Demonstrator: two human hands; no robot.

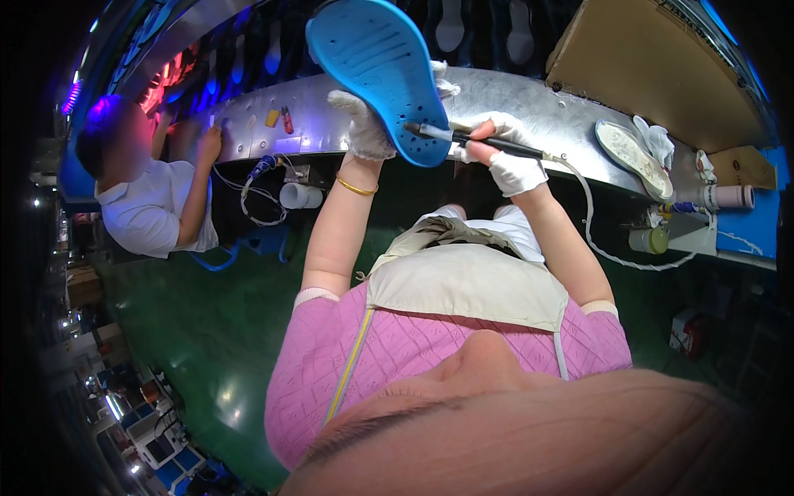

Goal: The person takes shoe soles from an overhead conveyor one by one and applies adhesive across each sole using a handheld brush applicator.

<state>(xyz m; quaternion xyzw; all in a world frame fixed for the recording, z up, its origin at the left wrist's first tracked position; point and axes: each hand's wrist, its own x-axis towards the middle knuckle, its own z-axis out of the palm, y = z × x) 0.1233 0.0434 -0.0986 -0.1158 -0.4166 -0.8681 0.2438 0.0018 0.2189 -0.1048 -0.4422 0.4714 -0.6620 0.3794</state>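
A blue shoe sole, pitted with small holes and grooves, is held up over the bench by my left hand. That hand wears a white glove, and its fingers wrap around the sole from behind, partly hidden by it. My right hand, in a white glove with some fingertips bare, is closed on a glue brush with a black handle. The brush's dark tip touches the sole near its narrower, lower end. From the handle's back end a pale hose runs down and away to the right.
A metal bench curves across in front of me, with a pale sole and cardboard on its right. Soles lie on the dark rack behind. A co-worker sits at left, near a yellow piece.
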